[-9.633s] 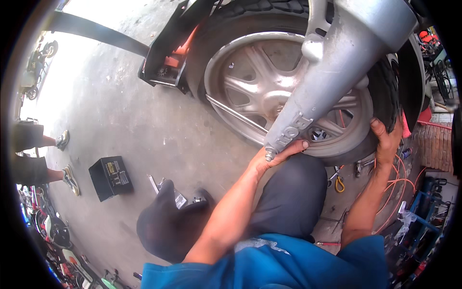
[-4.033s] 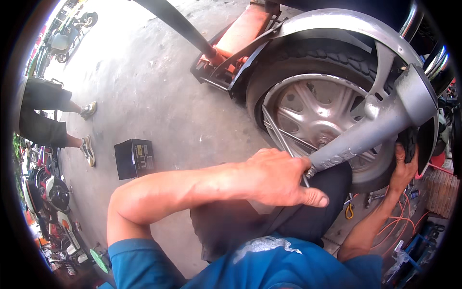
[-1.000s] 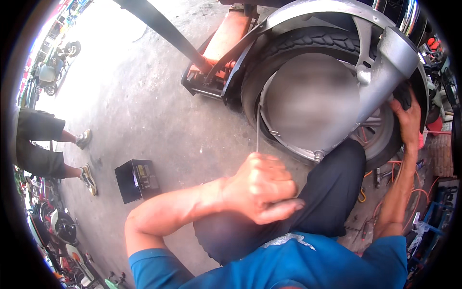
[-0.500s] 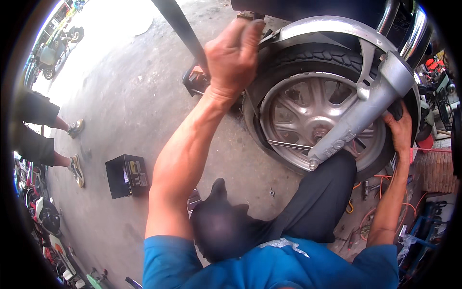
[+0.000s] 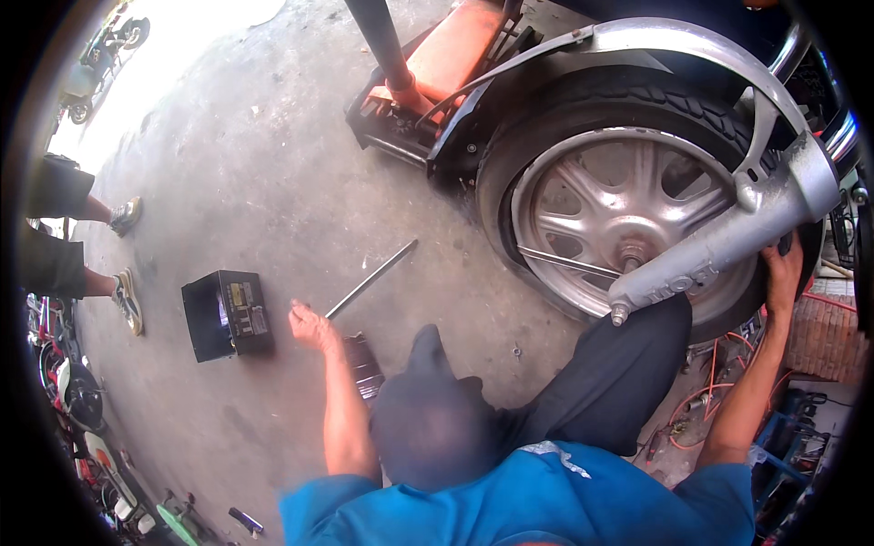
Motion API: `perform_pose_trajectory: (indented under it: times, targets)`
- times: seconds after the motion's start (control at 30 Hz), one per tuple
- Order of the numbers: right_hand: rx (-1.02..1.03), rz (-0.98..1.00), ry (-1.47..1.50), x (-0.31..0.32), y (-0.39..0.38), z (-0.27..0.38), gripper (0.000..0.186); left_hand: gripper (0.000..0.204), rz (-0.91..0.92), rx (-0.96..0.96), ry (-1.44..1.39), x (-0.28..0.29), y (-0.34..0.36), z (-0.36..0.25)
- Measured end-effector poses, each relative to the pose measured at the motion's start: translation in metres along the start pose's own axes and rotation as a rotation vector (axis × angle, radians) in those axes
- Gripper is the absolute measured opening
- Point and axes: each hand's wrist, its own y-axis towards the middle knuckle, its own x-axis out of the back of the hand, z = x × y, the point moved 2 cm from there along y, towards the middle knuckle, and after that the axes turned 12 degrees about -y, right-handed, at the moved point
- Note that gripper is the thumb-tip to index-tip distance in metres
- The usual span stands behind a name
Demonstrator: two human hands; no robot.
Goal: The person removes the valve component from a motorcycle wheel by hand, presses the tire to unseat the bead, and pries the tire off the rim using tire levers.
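Observation:
My left hand (image 5: 312, 326) is closed low over the floor at the left. A long thin metal bar (image 5: 373, 278) runs out of it, slanting up to the right. My right hand (image 5: 783, 275) grips the right side of the black tyre (image 5: 583, 114), partly behind the grey fork leg (image 5: 728, 246). The tyre sits on a silver spoked wheel (image 5: 628, 214) under a curved metal fender (image 5: 674, 35). Another thin bar (image 5: 566, 260) lies across the lower left of the wheel, its left end at the tyre's edge.
Beyond the wheel stands an orange floor jack (image 5: 451, 59) with a dark handle. A black battery box (image 5: 238, 314) lies left of my hand. Another person's legs (image 5: 68, 241) stand at the far left. Orange cords (image 5: 715, 387) trail on the floor at right.
My left hand has dropped from beside the tyre's top left down toward the floor, where the metal bar now shows. The right hand stays on the tyre. The view has shifted.

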Motion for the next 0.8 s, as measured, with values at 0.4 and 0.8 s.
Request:
perform_pose_trajectory:
  times: [0.4, 0.8]
  targets:
    - [0.005, 0.019, -0.024, 0.009, -0.003, -0.029, 0.071, 0.035, 1.072, -0.212, 0.877, 0.02, -0.065, -0.031]
    - [0.023, -0.023, -0.093, 0.006, -0.006, -0.015, 0.085, 0.022, 1.382, -0.306, 0.22, -0.061, -0.053, -0.157]
